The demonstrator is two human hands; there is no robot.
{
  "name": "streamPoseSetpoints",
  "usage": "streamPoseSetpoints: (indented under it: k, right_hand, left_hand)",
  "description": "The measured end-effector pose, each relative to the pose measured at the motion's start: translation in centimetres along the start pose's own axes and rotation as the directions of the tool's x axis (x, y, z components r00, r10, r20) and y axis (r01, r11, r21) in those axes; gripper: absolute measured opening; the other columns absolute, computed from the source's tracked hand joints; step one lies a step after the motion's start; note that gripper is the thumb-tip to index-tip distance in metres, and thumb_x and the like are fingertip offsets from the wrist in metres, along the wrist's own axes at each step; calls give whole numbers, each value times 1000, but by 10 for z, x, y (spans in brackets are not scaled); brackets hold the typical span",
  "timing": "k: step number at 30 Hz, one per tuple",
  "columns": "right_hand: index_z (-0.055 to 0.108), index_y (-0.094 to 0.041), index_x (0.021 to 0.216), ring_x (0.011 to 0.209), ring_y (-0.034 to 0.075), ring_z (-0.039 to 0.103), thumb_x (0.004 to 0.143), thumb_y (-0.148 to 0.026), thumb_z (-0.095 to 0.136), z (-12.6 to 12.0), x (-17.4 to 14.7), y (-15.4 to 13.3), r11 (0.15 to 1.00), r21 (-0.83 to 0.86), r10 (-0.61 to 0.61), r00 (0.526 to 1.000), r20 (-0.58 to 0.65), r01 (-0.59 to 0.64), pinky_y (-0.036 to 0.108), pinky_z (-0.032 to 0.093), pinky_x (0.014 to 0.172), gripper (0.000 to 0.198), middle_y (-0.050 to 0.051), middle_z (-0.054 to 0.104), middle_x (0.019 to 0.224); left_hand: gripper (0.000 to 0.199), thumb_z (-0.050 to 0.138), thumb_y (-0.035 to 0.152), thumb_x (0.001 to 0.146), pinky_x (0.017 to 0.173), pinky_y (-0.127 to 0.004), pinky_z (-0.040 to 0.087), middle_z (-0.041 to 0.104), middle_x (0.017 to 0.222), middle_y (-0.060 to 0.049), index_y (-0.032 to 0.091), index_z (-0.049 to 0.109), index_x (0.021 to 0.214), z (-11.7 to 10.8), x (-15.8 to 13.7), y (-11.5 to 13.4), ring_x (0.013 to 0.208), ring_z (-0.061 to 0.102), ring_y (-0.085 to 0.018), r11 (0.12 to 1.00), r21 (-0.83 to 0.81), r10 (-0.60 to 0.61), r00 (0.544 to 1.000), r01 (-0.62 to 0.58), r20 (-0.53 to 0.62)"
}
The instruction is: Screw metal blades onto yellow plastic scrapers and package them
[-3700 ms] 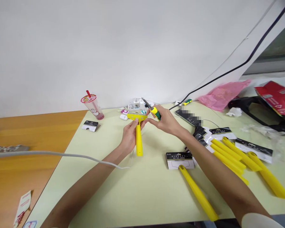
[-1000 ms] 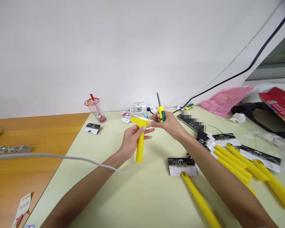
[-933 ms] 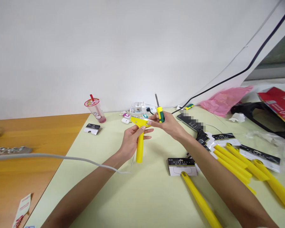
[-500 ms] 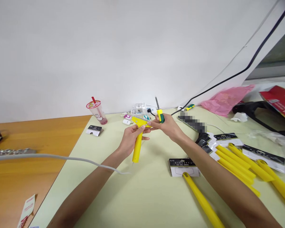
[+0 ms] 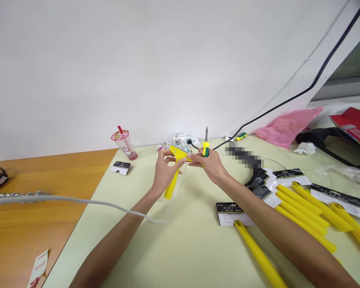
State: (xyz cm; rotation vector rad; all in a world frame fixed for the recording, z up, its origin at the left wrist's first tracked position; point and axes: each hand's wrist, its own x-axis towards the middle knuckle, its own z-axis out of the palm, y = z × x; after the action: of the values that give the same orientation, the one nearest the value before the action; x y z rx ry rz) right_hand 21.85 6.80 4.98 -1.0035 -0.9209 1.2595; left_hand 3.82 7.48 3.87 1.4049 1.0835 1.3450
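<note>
My left hand [image 5: 164,173] is closed around a yellow scraper [image 5: 171,189], near where its wide head joins the handle. The head points up and its handle slants down to the left. A screwdriver [image 5: 206,149] with a yellow and green grip stands nearly upright in my right hand [image 5: 213,165], its metal tip pointing up and away from the scraper. The thumb and fingers of that same hand also pinch the right end of the scraper head, partly covering it.
Several yellow handles [image 5: 300,210] and black-and-white package cards [image 5: 339,200] lie at right. One carded handle [image 5: 258,254] lies in front, under my right forearm. A drink cup [image 5: 127,148] stands at left rear. A grey cable [image 5: 108,203] crosses my left forearm. Another screwdriver [image 5: 241,136] lies near the wall.
My left fingers have shifted up around the left end of the scraper head, and the handle tilts more. The screwdriver has swung from leaning left to nearly upright. The view has shifted slightly.
</note>
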Motion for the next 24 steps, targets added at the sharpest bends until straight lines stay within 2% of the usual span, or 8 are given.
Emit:
streamPoseSetpoints:
  k: [2,4,6,8,10,13,16,24]
  right_hand:
    - [47,-24,70,74,17,71,50,-46,109,1,-1,0,999,30,19,1000,1,-19,42,73,86,68,-6,55,66]
    - [47,-24,69,73,17,71,48,-46,109,1,-1,0,998,48,31,1000,-5,-30,42,73,86,70,-6,54,65]
    - [48,-24,71,74,18,72,47,-44,110,2,-1,0,997,56,46,999,-9,-45,43,73,86,70,-6,57,66]
    - [48,-25,73,74,20,74,46,-42,110,2,-1,1,996,62,63,998,-9,-62,43,73,88,69,-5,60,67]
    - [48,-25,75,72,19,75,47,-38,109,2,0,3,995,78,69,998,-5,-69,43,72,90,68,-6,61,66]
    - [46,-26,76,70,19,75,48,-38,108,3,0,5,992,109,69,998,-6,-68,42,72,90,69,-6,62,64]
    - [45,-26,75,76,23,80,48,-41,108,5,-1,8,989,127,75,997,-19,-72,43,72,88,70,-3,67,67]
    - [47,-26,75,87,27,84,50,-41,109,1,2,10,983,176,52,997,-54,-42,42,71,91,69,-1,71,74]
  left_hand:
    - [66,97,47,75,88,-43,66,58,139,-13,25,56,122,-2,-1,-1,119,65,-26,962,193,211,975,-193,-76]
    - [72,97,43,75,114,-53,54,52,152,-17,25,58,133,-5,0,-1,140,56,-33,864,359,412,905,-352,-103]
    - [65,94,37,80,129,-58,37,58,153,-18,25,64,137,-8,0,0,150,50,-36,778,421,514,858,-466,0]
    - [43,85,31,90,134,-59,27,71,142,-15,28,73,131,-10,-1,1,149,55,-35,779,364,483,859,-510,169]
    - [27,77,27,95,136,-59,24,79,131,-12,30,80,121,-9,-4,3,145,61,-34,843,265,391,872,-468,295]
    - [21,77,25,93,137,-61,23,80,131,-12,31,84,112,-6,-8,3,146,62,-33,914,171,305,902,-367,306]
    - [22,76,23,93,136,-60,27,79,133,-13,30,84,112,-4,-7,-2,145,63,-33,922,156,302,909,-355,285]
    - [38,58,21,103,130,-53,40,67,155,-10,29,75,137,-6,2,-7,149,60,-27,762,321,432,811,-562,394]
